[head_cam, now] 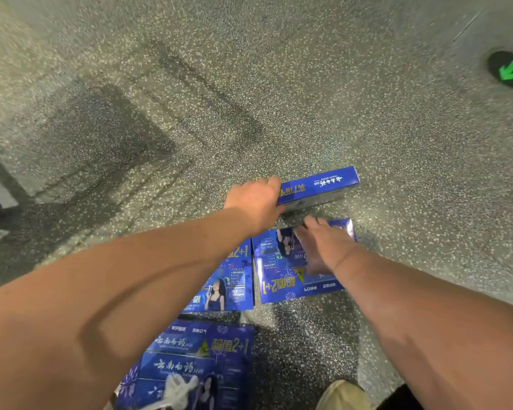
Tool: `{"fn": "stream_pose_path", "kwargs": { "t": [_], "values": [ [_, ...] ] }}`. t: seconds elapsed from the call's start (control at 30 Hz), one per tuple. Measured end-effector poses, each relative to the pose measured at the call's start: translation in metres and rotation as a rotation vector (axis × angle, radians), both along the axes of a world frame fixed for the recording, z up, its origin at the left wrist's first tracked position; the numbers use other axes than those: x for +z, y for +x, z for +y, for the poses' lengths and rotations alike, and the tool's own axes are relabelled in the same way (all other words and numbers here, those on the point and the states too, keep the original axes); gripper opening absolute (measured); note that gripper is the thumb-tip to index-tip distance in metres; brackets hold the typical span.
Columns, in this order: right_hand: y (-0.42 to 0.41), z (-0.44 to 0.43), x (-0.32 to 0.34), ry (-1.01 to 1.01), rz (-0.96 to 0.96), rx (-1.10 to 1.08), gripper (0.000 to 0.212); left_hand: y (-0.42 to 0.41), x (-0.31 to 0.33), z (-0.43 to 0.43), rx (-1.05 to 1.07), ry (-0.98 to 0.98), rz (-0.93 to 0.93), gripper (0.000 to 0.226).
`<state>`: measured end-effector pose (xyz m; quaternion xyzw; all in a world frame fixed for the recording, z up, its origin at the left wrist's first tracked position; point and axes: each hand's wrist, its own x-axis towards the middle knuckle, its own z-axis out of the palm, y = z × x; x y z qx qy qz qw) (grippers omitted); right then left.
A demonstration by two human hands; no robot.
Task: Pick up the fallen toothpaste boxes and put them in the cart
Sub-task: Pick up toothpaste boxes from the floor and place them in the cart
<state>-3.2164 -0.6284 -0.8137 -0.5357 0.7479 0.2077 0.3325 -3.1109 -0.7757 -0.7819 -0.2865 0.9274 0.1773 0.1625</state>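
Our left hand (253, 202) is clamped round the near end of the far box (317, 187). This is a long, deep-blue toothpaste carton standing on its narrow side on the floor (279, 84), with white and yellow Chinese lettering on the face turned up to us. Just this side of it, our right hand (323, 247) lies on the flat box (276, 279). Its fingers are stretched out across the glossy face with their tips at the far edge, and it grips nothing. That carton lies face up and shows a woman's picture, small print and a yellow "2+1" offer, all upside down to us. Close beside it on the left, the third box (231, 287) also lies flat, partly hidden under our left forearm, and carries the same picture. The nearest box (196, 353) fills the bottom of the view in the same blue, with the same lettering and printed fireworks. We cannot tell what it rests on. A white scrap (178, 390), crumpled and perhaps thin plastic, lies over its near end.

The floor is grey-green speckled stone, worn dark in streaks and patches. Well off to the right, a round black floor marker (508, 71) bears a bright green arrow. A tan shoe (342, 395) shows at the bottom edge. Dark shapes at the left edge are too blurred for us to name.
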Motion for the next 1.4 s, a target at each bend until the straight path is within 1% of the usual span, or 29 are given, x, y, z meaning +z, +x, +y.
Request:
{"fn": "stream_pose_path", "kwargs": {
  "t": [0.07,0.1,0.13,0.2,0.23,0.27,0.43,0.53,0.6,0.8,0.87,1.0,1.03,1.13,1.17,1.2,1.3,1.4],
  "values": [
    [0.002,-0.003,-0.002,-0.003,0.022,0.014,0.083,0.0,-0.002,-0.001,-0.007,-0.02,0.008,0.038],
    [0.002,-0.004,-0.003,0.002,0.036,0.009,0.089,-0.001,-0.003,0.0,-0.009,-0.028,0.008,0.038],
    [0.001,-0.005,-0.005,0.016,0.049,0.01,0.103,-0.001,-0.003,0.0,-0.01,-0.032,0.007,0.038],
    [-0.002,-0.006,-0.011,0.07,0.077,0.036,0.137,-0.002,-0.004,0.001,-0.007,-0.031,0.002,0.037],
    [-0.004,-0.007,-0.014,0.093,0.088,0.049,0.146,-0.002,-0.003,0.001,-0.007,-0.028,0.0,0.037],
    [-0.005,-0.008,-0.016,0.1,0.094,0.049,0.148,-0.002,-0.004,0.001,-0.009,-0.026,0.0,0.037],
    [-0.004,-0.013,-0.017,0.123,0.145,0.103,0.14,0.0,-0.005,-0.001,-0.039,-0.021,-0.006,0.041],
    [0.0,-0.008,-0.02,0.117,0.143,0.119,0.124,0.0,-0.008,-0.001,-0.049,-0.025,0.0,0.042],
    [0.001,-0.005,-0.02,0.104,0.134,0.107,0.119,0.0,-0.009,-0.002,-0.045,-0.024,-0.001,0.043],
    [0.0,-0.004,-0.013,0.1,0.05,0.054,0.118,0.001,-0.011,-0.004,-0.058,-0.024,0.009,0.043],
    [-0.001,0.0,-0.009,0.051,0.053,0.056,0.115,0.001,-0.009,-0.004,-0.063,-0.015,0.013,0.045],
    [-0.01,0.008,-0.005,-0.04,0.071,0.092,0.121,0.002,-0.008,-0.007,-0.08,0.021,0.025,0.045],
    [-0.013,0.01,-0.005,-0.092,0.063,0.092,0.114,0.002,-0.006,-0.008,-0.086,0.036,0.021,0.043],
    [-0.019,0.015,0.0,-0.312,0.06,0.113,0.071,0.001,-0.001,-0.009,-0.128,0.059,-0.013,0.04],
    [-0.02,0.016,0.004,-0.368,0.055,0.103,0.061,0.001,0.0,-0.008,-0.141,0.05,-0.027,0.041],
    [-0.021,0.017,0.009,-0.41,0.051,0.087,0.056,0.002,0.0,-0.007,-0.146,0.041,-0.035,0.043],
    [-0.026,0.019,0.022,-0.459,0.067,0.037,0.056,0.004,0.002,0.0,-0.109,0.064,-0.049,0.047],
    [-0.028,0.022,0.028,-0.49,0.068,-0.01,0.053,0.003,0.005,0.008,-0.07,0.119,-0.024,0.046]
  ]
}}
